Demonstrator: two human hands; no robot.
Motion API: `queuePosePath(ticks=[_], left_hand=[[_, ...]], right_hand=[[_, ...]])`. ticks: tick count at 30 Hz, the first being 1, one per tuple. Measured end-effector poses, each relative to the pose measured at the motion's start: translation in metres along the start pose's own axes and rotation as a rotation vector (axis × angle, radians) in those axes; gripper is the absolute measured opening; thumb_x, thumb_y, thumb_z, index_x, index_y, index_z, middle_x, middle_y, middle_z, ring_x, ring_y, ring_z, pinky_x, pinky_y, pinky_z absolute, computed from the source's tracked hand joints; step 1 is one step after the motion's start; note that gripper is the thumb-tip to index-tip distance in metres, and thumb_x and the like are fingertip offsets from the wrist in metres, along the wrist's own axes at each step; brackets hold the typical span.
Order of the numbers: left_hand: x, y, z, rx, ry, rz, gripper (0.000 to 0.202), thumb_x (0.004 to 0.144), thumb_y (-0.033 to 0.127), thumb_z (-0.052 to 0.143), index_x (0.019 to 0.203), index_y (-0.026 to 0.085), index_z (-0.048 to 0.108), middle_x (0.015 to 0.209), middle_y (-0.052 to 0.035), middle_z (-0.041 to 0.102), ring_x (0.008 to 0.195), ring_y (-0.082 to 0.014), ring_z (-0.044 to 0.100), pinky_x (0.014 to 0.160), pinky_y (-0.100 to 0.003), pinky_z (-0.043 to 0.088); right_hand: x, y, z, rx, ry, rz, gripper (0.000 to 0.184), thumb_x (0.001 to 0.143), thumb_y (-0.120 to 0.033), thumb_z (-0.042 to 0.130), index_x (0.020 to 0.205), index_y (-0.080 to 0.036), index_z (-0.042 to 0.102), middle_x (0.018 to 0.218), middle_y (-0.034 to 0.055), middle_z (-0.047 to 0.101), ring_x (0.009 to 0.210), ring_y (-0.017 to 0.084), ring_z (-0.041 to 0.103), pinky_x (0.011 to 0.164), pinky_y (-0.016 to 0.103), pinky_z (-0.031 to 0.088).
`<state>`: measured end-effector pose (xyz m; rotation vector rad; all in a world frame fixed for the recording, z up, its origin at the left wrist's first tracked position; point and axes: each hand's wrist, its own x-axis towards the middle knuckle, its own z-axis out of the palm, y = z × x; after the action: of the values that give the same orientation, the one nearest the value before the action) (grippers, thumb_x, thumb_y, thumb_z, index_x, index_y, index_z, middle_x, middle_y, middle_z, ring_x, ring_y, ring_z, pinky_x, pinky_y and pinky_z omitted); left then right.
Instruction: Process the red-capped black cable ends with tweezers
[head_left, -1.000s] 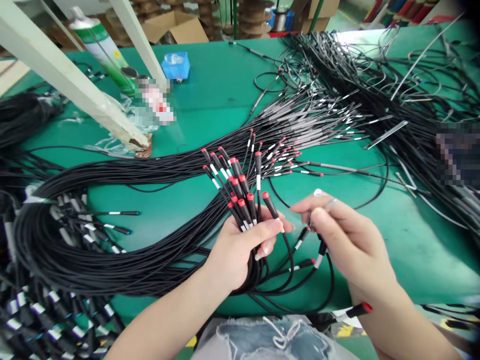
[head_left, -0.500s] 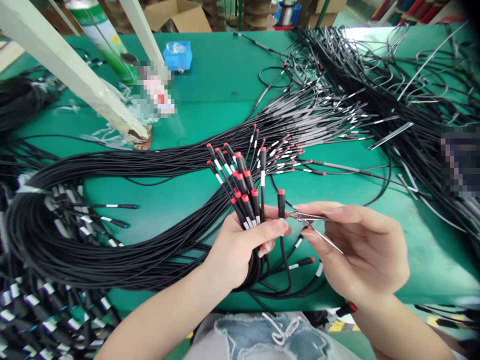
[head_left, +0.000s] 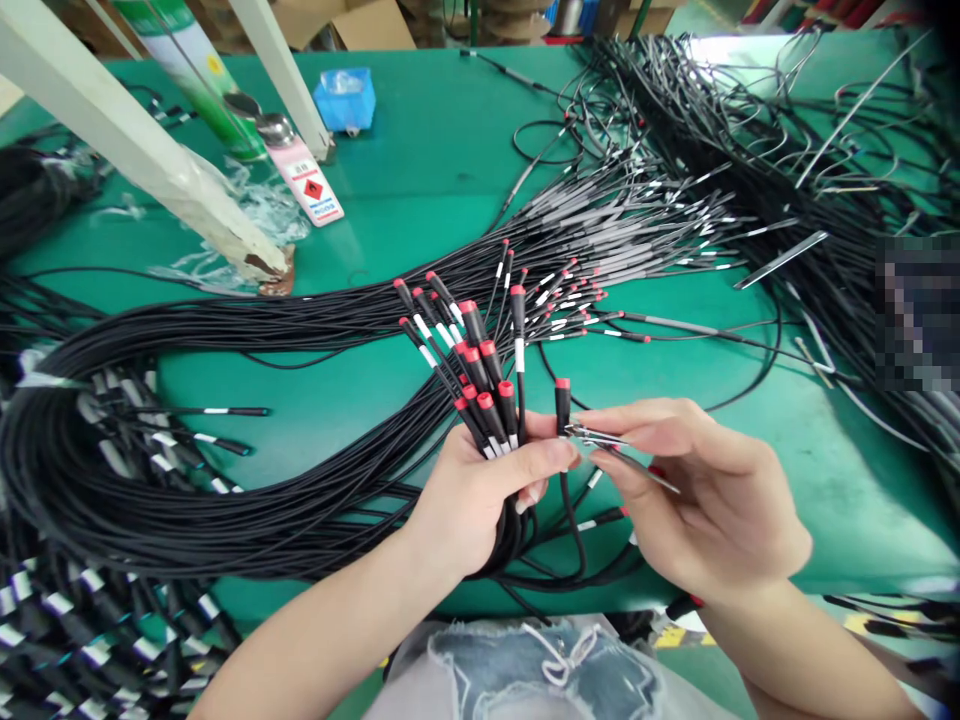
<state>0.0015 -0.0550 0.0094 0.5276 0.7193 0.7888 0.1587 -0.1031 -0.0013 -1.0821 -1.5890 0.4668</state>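
Note:
My left hand is closed round a bunch of black cables with red caps and white bands, their ends fanned upward. My right hand pinches metal tweezers, whose tip touches one red-capped cable end standing just right of the bunch, beside my left thumb. A thick coil of black cables runs from the bunch to the left across the green table.
More red-tipped and grey-sleeved cable ends lie behind the hands, and a tangle of black wires fills the back right. White frame bars, a spray can, a labelled tube and a blue box stand at the back left.
My right hand turned palm up and brought the tweezers to a single cable end, which now stands upright beside the bunch. The left hand kept its grip.

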Motion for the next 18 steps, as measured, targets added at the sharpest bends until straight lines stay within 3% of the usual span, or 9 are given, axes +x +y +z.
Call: queuePosePath(ticks=[5,9,13,18], left_hand=[[-0.004,0.001,0.000,0.022,-0.050,-0.019,0.013,0.072,0.023,0.082,0.077,0.015,0.074,0.064,-0.0047,0.070,0.047,-0.0061,0.046,0.043,-0.018,0.029],[-0.006,0.002,0.000,0.023,-0.091,0.012,0.011,0.076,0.022,0.079,0.083,0.016,0.074,0.067,-0.0045,0.071,0.050,-0.0063,0.048,0.044,-0.018,0.029],[-0.005,0.001,-0.001,0.003,-0.122,0.005,0.013,0.076,0.021,0.079,0.083,0.014,0.070,0.066,-0.0044,0.070,0.049,-0.0068,0.049,0.044,-0.018,0.030],[-0.004,0.001,-0.002,0.003,-0.117,-0.009,0.015,0.076,0.022,0.079,0.084,0.013,0.070,0.063,-0.0037,0.068,0.048,-0.0067,0.047,0.044,-0.018,0.029]], right_hand=[[0.001,-0.002,0.004,0.169,0.086,-0.009,0.051,0.081,0.005,0.063,0.121,-0.027,0.055,0.110,0.0032,0.071,0.097,0.019,0.070,0.076,0.034,0.062],[0.005,-0.007,0.006,0.285,0.184,0.118,0.038,0.086,-0.003,0.063,0.114,-0.028,0.058,0.107,0.0035,0.068,0.091,0.018,0.070,0.079,0.034,0.063],[0.010,-0.006,0.002,0.371,0.139,0.289,0.041,0.089,-0.014,0.065,0.125,-0.031,0.055,0.097,0.0018,0.071,0.083,0.017,0.070,0.072,0.031,0.063],[0.012,-0.006,0.002,0.407,0.151,0.299,0.046,0.086,-0.010,0.068,0.125,-0.030,0.055,0.105,0.0011,0.073,0.086,0.015,0.071,0.077,0.029,0.063]])
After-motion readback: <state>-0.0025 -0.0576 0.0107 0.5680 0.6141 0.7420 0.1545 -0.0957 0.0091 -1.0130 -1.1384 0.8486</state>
